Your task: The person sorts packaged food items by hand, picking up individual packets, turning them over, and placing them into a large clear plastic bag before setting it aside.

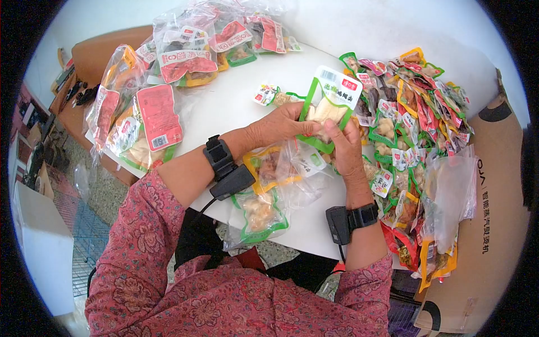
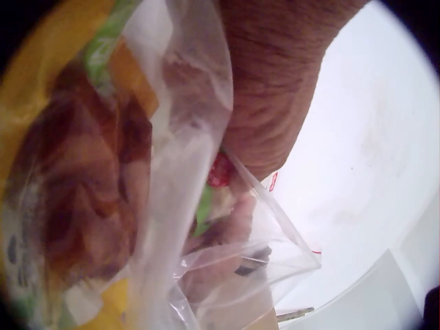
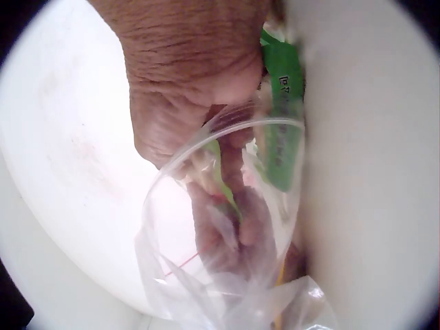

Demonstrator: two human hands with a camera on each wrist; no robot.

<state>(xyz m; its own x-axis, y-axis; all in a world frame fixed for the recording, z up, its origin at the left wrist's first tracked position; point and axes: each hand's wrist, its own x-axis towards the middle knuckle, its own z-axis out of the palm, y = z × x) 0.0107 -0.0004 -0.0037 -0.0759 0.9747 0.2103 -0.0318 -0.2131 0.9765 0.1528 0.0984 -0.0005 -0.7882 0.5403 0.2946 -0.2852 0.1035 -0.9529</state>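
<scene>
Both hands hold a green-edged snack packet [image 1: 334,101] with a white label and pale pieces inside, in the head view. My left hand [image 1: 279,124] pinches its left edge; my right hand [image 1: 346,147] grips its lower right side, thumb in front. Below them lies an open clear plastic bag [image 1: 297,182]. At the bag are an orange-edged packet [image 1: 264,168] with brown contents and a green-edged packet [image 1: 259,212] with pale pieces. Clear film crosses in front of the fingers in both wrist views.
A heap of mixed snack packets [image 1: 401,121] covers the table's right side. Filled clear bags [image 1: 188,56] stand at the back, another filled bag [image 1: 132,112] at left. A small packet [image 1: 272,95] lies behind the hands. A cardboard box [image 1: 494,213] stands at right.
</scene>
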